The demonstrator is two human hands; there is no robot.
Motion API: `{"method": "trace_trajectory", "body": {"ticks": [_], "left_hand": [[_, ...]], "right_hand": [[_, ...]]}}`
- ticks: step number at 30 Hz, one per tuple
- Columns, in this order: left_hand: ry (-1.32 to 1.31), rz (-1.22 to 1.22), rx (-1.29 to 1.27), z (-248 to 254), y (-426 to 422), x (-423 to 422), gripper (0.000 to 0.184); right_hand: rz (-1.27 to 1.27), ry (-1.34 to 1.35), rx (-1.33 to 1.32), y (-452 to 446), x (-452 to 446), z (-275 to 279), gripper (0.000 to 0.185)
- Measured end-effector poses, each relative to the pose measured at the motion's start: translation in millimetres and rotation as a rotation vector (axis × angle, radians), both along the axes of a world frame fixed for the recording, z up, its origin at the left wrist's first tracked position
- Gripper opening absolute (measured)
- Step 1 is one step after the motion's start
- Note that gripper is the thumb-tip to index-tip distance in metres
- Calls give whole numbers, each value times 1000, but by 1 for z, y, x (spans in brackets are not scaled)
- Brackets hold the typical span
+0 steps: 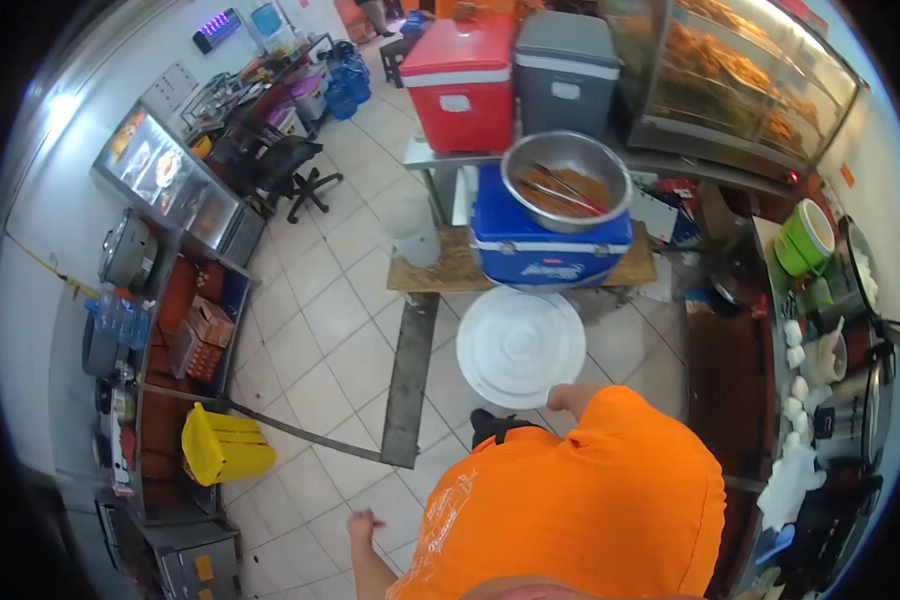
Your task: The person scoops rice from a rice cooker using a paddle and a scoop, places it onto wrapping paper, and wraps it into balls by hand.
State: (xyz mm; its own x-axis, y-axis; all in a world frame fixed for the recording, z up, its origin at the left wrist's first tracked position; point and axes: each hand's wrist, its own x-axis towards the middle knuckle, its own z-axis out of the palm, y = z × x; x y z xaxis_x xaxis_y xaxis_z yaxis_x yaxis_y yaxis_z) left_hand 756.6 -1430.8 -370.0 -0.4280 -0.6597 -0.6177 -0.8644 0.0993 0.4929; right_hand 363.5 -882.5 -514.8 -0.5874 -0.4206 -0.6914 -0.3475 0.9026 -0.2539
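Note:
A large white round lid (520,345) with raised rings faces up in the middle of the view. My right hand (565,399) is closed at its lower right rim; its fingers are partly hidden. What lies beneath the lid is hidden. Low on the left, my left hand (366,525) hangs over the floor tiles, fingers curled, with nothing visible in it. Just beyond the lid, a blue cooler (550,250) rests on a wooden plank (425,278). On the cooler sits a steel bowl (515,185) of orange-brown food with tongs in it.
Red (460,85) and grey coolers (567,75) stand behind, beside a lit glass food case (740,80). A whitish bucket (412,235) is on the plank's left. A metal strip (407,380) crosses the floor near a yellow bin (230,447). Counters line both sides.

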Motion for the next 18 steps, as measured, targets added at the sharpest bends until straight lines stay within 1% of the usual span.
{"method": "trace_trajectory", "body": {"ticks": [1,2,3,4,5,6,7,9,10,11,13,15,17,18], "left_hand": [[4,-627,-249,-65,-27,92,23],[96,-1138,-695,-35,-20,109,25],[-162,-533,-145,-46,-17,131,24],[-262,-344,-7,-44,-10,122,23],[-280,-274,39,-40,-19,111,23],[-263,-225,73,-40,-31,92,22],[-230,-183,97,-43,-45,67,21],[-150,-103,129,-54,-82,6,20],[-117,-65,146,-61,-103,-20,19],[-92,-45,154,-66,-123,-41,19],[-59,-27,175,-64,-173,-84,18],[-40,-25,195,-63,-226,-124,17],[-51,-15,199,-58,-276,-169,16],[-73,-16,189,-58,-306,-184,15]], "right_hand": [[56,-70,-1,-39,-14,17,35],[107,-150,1,-98,-39,31,35],[158,-242,4,-139,-40,37,34],[452,-186,-27,-182,-58,19,33],[536,-233,-29,-222,-75,17,36],[424,-220,-120,-254,-86,12,34],[425,-210,-122,-284,-98,16,34],[242,-7,-249,-345,-134,42,34],[201,-120,-285,-369,-155,99,41],[189,-129,-283,-388,-181,96,41],[152,-161,-266,-421,-207,74,41],[-61,-57,-210,-443,-239,54,34],[-303,79,-231,-450,-254,26,34],[-180,103,-147,-453,-259,26,34]]}}
